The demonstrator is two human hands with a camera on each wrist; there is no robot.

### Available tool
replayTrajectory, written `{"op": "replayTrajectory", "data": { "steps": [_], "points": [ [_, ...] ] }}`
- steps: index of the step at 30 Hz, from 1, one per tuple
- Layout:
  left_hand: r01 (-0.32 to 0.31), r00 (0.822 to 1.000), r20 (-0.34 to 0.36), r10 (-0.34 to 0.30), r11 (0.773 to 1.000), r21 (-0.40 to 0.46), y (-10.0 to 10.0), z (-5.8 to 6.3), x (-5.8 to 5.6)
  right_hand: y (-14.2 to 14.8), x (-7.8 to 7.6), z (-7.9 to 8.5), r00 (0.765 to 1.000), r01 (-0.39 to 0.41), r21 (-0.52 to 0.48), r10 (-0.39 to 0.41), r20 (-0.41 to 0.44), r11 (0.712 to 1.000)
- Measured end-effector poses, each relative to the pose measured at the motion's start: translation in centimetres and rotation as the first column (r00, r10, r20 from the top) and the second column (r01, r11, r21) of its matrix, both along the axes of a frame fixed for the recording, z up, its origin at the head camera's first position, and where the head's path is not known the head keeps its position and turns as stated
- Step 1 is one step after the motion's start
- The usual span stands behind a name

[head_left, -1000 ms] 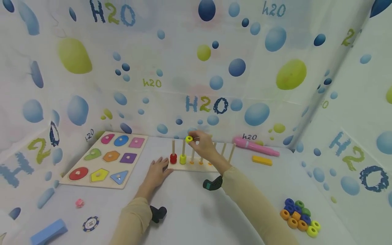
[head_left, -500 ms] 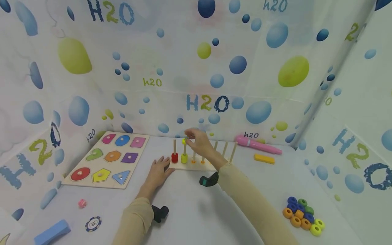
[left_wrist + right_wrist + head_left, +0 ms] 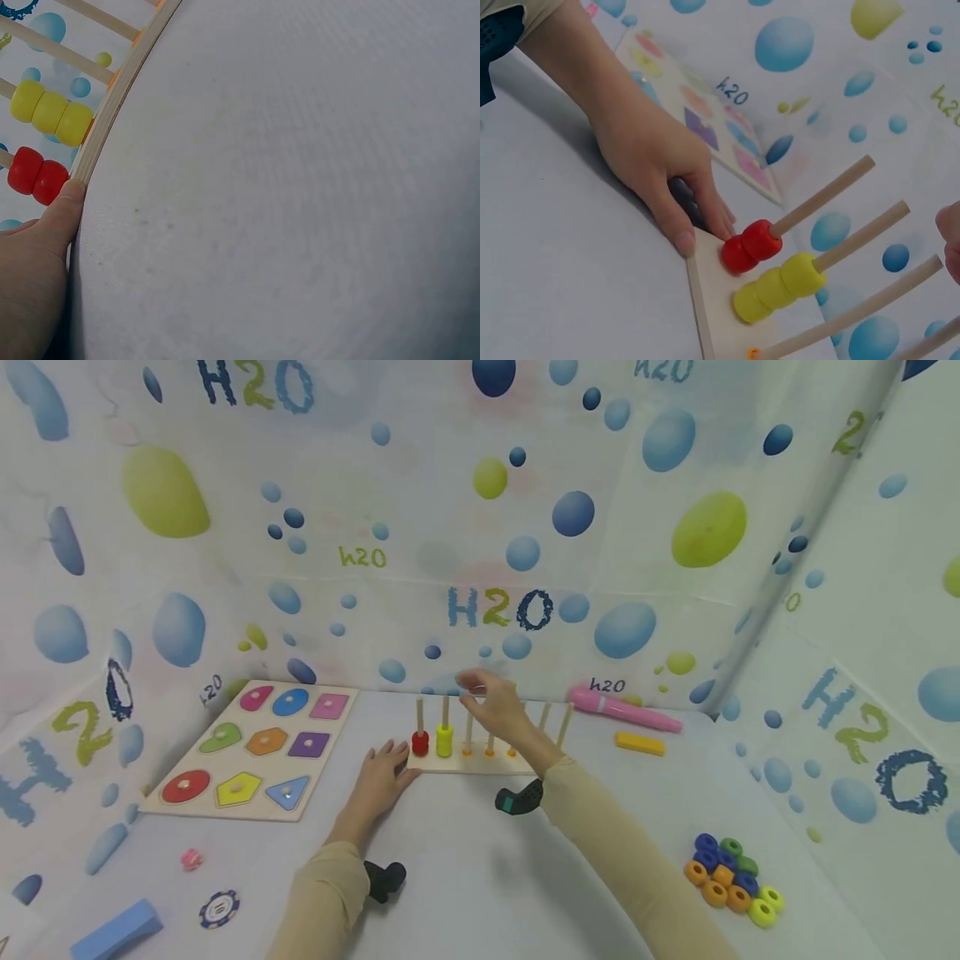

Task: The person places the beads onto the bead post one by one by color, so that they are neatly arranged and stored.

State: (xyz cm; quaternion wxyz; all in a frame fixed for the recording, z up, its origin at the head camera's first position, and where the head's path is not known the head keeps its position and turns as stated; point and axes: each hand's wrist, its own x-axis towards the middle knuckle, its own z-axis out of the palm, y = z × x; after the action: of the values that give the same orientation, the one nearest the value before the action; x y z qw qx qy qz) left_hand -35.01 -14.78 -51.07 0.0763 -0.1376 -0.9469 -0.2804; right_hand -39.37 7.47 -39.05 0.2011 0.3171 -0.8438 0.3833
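Note:
A wooden peg board (image 3: 465, 766) stands with a row of upright pegs. Two red beads (image 3: 420, 743) sit on its leftmost peg, and three yellow beads (image 3: 444, 742) are stacked on the second. My left hand (image 3: 379, 782) holds the board's left end, with the thumb on the front edge and the fingers at the side, as the right wrist view shows. Above the third peg hovers my right hand (image 3: 497, 703), its fingers loosely bent and apart, holding nothing. Only its fingertips (image 3: 951, 234) enter the right wrist view.
Loose coloured beads (image 3: 720, 875) lie at the right front. A shape puzzle (image 3: 251, 760) lies left. Behind right are a pink pen-like object (image 3: 626, 708) and a yellow block (image 3: 640, 743). A blue block (image 3: 116, 929), poker chip (image 3: 219, 909) and small pink piece (image 3: 192, 859) lie front left.
The yellow bead in my right hand went onto the second peg, was let go and slid down onto the other two. My right hand moved slightly up, fingers spread. My left hand stayed put.

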Motion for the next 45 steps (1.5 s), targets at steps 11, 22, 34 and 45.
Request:
{"op": "replayTrajectory", "data": {
  "steps": [11,22,34,45],
  "points": [
    [0.005,0.999,-0.038,-0.005,1.000,-0.020,-0.3,-0.1,0.3,5.2,0.8,0.4,0.997,0.074,-0.133,-0.075,-0.006,0.988],
    [0.002,1.000,-0.025,-0.002,1.000,-0.024,-0.4,-0.6,0.4,13.7,3.2,-0.8,0.963,0.267,-0.145,-0.259,0.073,0.953],
    [0.021,0.999,-0.025,-0.021,1.000,-0.017,0.2,-0.2,0.1,22.8,6.9,-3.6,0.897,0.427,-0.047,-0.417,0.145,0.903],
    [0.018,1.000,-0.017,-0.018,1.000,-0.006,-0.1,0.0,0.0,30.3,12.9,-6.5,0.846,0.516,0.043,-0.517,0.129,0.855]
  ]
}}
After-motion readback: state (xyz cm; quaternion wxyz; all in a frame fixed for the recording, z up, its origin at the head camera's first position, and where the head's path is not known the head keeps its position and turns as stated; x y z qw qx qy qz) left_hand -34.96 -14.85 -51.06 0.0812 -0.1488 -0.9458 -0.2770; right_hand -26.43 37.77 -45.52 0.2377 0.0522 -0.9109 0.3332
